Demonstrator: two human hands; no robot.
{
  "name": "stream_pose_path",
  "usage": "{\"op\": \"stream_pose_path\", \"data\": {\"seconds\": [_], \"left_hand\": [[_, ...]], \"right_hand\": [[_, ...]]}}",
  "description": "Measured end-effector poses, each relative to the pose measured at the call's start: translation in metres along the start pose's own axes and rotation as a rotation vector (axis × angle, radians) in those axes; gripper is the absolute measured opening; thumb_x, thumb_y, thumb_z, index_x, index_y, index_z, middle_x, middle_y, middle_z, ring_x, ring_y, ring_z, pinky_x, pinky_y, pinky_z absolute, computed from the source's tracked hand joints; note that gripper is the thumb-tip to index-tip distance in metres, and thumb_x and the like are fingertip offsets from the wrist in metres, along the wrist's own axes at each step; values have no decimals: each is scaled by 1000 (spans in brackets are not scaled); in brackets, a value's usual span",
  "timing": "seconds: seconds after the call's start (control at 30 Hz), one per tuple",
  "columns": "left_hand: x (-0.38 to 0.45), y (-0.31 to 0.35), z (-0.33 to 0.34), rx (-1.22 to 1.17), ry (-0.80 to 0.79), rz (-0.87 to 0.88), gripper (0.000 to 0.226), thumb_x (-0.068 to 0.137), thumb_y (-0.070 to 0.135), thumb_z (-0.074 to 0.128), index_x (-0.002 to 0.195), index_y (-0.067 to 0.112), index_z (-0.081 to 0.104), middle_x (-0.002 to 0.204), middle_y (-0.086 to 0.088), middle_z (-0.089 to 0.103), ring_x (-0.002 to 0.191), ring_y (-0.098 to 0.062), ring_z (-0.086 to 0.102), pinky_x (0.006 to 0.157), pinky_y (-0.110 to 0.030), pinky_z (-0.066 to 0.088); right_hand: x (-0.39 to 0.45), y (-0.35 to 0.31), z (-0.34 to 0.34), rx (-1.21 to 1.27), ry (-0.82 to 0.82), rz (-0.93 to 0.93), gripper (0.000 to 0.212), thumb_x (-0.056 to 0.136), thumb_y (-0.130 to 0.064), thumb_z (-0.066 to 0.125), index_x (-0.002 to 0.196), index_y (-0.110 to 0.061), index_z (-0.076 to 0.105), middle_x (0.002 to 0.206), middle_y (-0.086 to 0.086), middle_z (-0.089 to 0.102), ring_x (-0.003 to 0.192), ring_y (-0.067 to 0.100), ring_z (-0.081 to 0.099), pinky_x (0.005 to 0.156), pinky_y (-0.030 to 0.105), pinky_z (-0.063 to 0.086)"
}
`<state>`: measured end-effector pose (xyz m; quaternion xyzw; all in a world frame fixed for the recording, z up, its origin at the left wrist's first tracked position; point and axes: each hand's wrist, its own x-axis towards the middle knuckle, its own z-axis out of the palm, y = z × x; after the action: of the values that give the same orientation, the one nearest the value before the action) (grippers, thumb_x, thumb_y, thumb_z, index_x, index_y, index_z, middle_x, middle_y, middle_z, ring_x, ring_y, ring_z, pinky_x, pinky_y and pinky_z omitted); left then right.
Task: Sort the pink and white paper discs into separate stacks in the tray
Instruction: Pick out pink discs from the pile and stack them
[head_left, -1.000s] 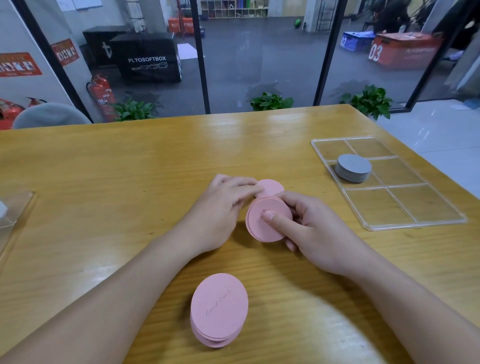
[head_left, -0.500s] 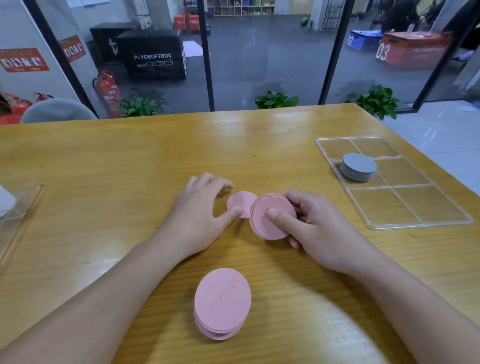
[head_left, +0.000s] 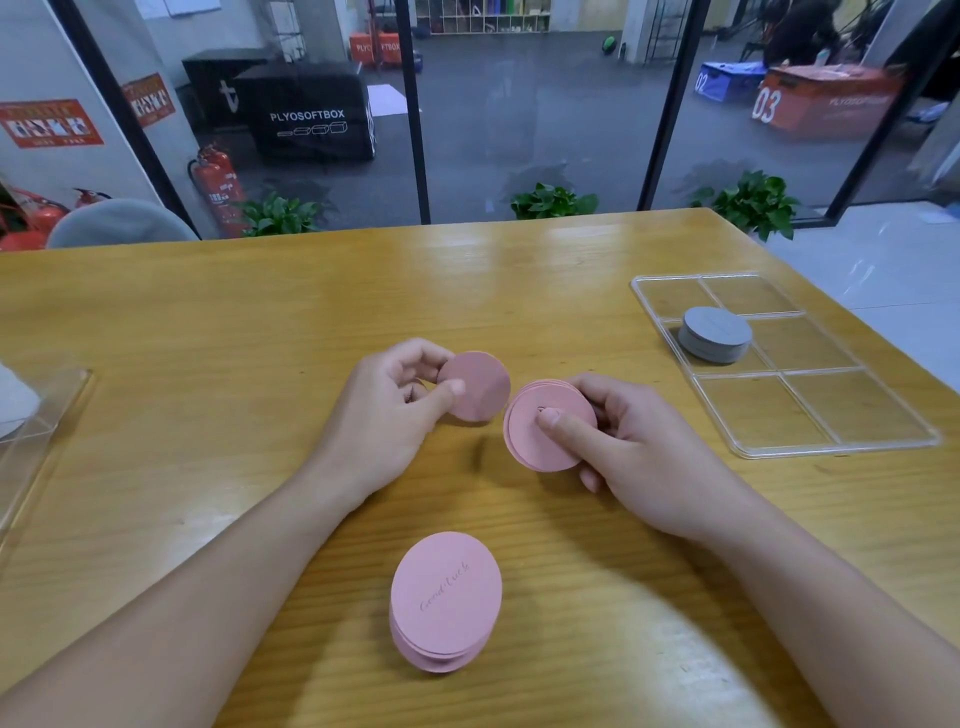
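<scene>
One round pink paper disc (head_left: 475, 385) is pinched by the left hand (head_left: 387, 415), the pink bunch (head_left: 548, 425) by the right hand (head_left: 631, 441), with the clear plastic tray (head_left: 841, 441) nearer the right fingers.

Bare wooden table (head_left: 208, 389) lies open toward 9 o'clock; the grey disc stack (head_left: 716, 332) occupies the tray (head_left: 789, 451) at 2 o'clock.
</scene>
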<state>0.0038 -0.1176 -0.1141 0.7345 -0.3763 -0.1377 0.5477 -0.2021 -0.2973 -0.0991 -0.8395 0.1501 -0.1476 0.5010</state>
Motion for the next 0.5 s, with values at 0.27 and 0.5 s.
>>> {"op": "stream_pose_path", "data": {"seconds": [0.27, 0.5], "left_hand": [[-2, 1, -3, -9, -48, -36, 16, 96, 8, 83, 107, 19, 78, 108, 4, 82, 96, -21, 80, 92, -42, 61], [-2, 1, -1, -44, -28, -2, 27, 92, 8, 88, 111, 26, 80, 104, 0, 79, 92, -15, 77, 84, -25, 59]], "right_hand": [[0, -1, 0, 21, -6, 13, 19, 111, -37, 65, 113, -23, 77, 88, 14, 73, 59, 15, 58, 56, 29, 44], [0, -1, 0, 27, -12, 5, 17, 111, -37, 64, 112, -25, 77, 87, 14, 73, 59, 15, 58, 57, 32, 44]]}}
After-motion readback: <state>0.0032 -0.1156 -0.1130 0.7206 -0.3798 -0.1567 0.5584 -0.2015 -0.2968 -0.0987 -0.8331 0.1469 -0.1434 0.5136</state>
